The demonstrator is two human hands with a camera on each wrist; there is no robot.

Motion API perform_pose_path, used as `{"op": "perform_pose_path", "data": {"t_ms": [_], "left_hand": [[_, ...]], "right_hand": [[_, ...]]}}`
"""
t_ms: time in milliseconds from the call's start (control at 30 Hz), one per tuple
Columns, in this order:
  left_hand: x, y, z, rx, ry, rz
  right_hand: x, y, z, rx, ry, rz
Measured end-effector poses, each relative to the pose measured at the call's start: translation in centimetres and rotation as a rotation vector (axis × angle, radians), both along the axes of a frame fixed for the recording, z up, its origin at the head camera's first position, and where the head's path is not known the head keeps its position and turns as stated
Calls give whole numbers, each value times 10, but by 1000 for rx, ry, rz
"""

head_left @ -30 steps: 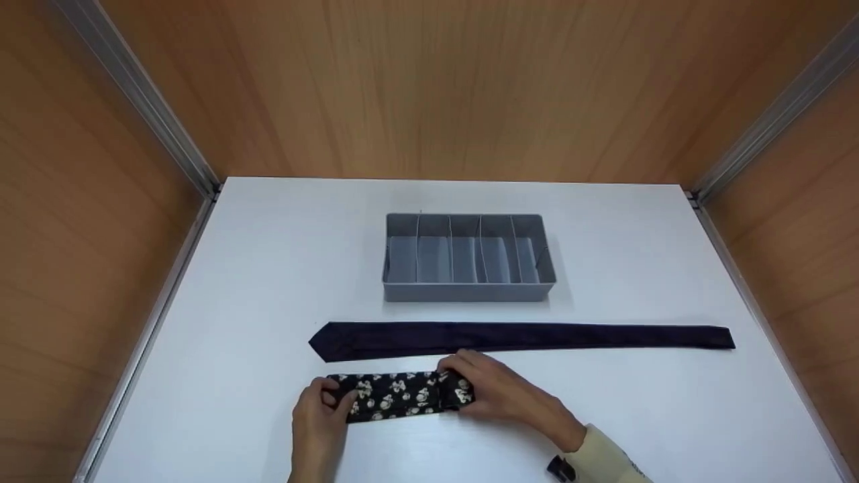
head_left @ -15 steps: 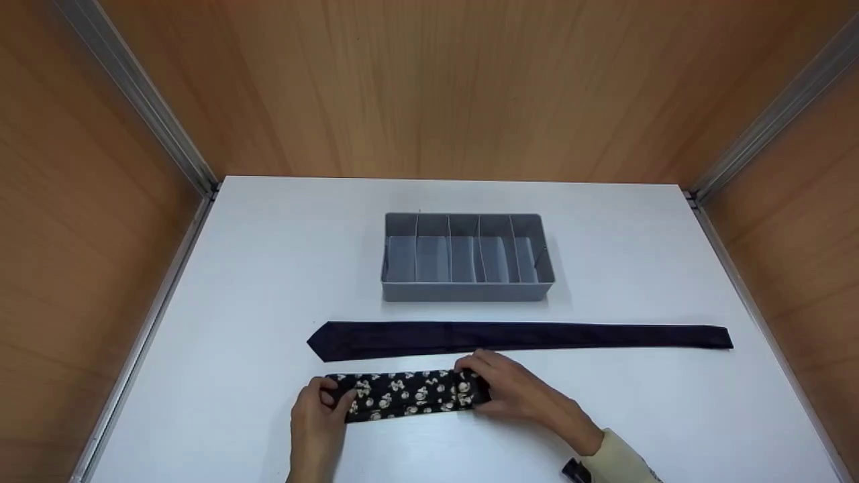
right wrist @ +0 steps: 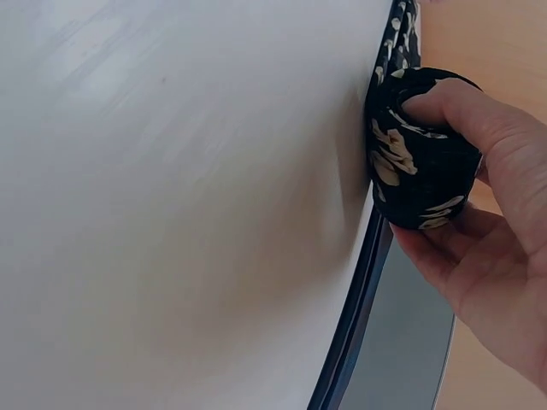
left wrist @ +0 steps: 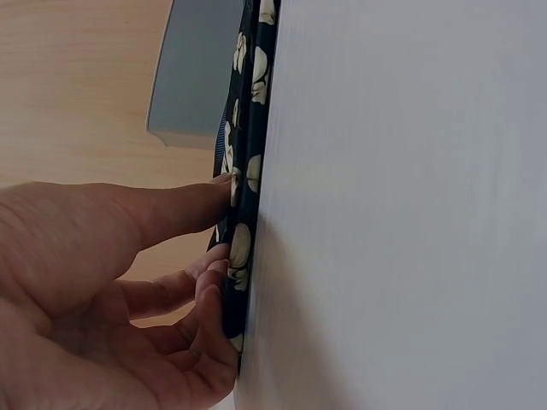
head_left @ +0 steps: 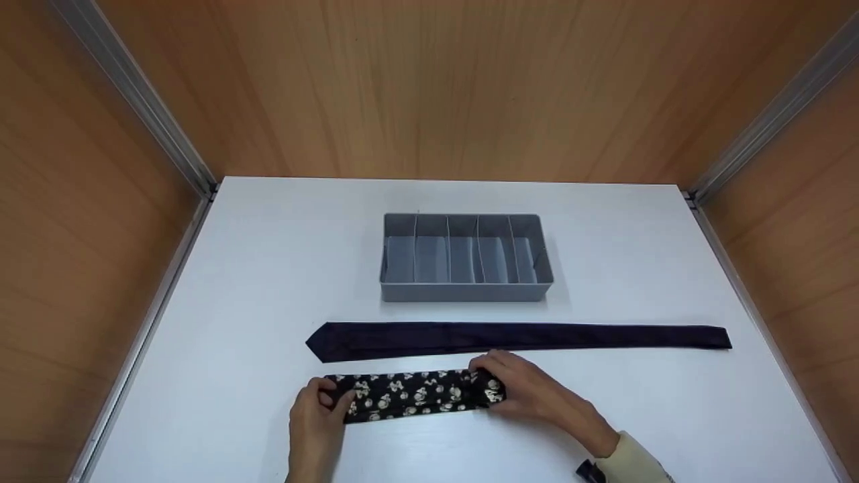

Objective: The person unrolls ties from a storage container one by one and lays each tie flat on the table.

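Note:
A black necktie printed with cream figures lies face up along the near side of the white table. My left hand holds its left end, the thumb on top and the fingers curled at the edge. At the other end the cloth is wound into a thick roll, seen best in the right wrist view. My right hand grips this roll, with the thumb tip in its coiled side and the fingers on the opposite side. Between the hands the tie lies flat.
Just beyond it a dark navy necktie is stretched out straight, pointed end to the left. Farther back stands a grey divided box with several bare compartments. Wooden panels enclose the table at the back and sides.
My right hand has moved to the right with the roll, and the flat stretch of patterned tie has grown longer. My left hand has stayed at the left end.

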State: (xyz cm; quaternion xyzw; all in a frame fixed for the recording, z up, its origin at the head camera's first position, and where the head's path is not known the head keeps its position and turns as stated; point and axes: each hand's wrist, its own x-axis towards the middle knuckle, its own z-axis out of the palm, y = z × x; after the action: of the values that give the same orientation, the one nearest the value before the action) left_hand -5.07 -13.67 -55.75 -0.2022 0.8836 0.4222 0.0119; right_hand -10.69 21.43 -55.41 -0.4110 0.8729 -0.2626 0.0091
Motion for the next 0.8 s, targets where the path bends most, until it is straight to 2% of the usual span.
{"op": "perform_pose_path", "data": {"t_ms": [500, 800], "left_hand": [[0, -1, -1, -9, 1, 1], [1, -1, -1, 10, 2, -7]], "right_hand": [[2, 19, 2, 9, 14, -16], [3, 33, 3, -6, 59, -8]]}}
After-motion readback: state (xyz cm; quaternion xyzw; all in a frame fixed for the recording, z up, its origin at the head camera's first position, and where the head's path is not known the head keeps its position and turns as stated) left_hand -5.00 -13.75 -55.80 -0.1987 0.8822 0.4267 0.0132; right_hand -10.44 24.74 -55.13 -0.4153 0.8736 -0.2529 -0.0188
